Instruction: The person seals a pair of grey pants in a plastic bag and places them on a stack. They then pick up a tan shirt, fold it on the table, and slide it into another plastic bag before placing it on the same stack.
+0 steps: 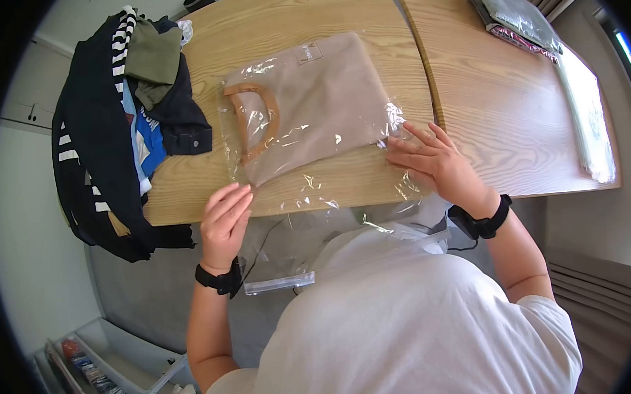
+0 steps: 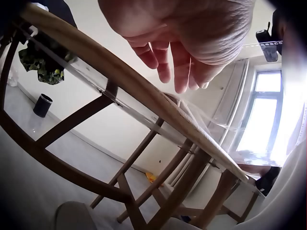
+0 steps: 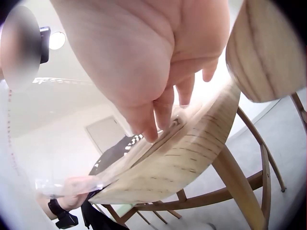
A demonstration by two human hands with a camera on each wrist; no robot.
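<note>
A folded beige garment [image 1: 317, 103] with a tan neckband lies inside a clear plastic bag [image 1: 308, 190] on the wooden table. The bag's near end drapes over the front edge toward the person's lap, with a whitish strip [image 1: 280, 284] along that end. At the bag's left side, by the garment's near corner, is my left hand [image 1: 224, 220], fingers nearly straight and side by side. My right hand [image 1: 436, 161] rests on the bag's right side, fingers extended and slightly spread. In the right wrist view, its fingertips [image 3: 151, 134] come down over the clear film.
Dark, olive and blue clothes [image 1: 95, 138] are heaped on the table's left end, partly hanging over the edge. On the adjoining right table [image 1: 483, 107] lie bagged garments [image 1: 518, 22] and a stack of clear bags [image 1: 589, 122]. A divided bin [image 1: 115, 354] stands at lower left.
</note>
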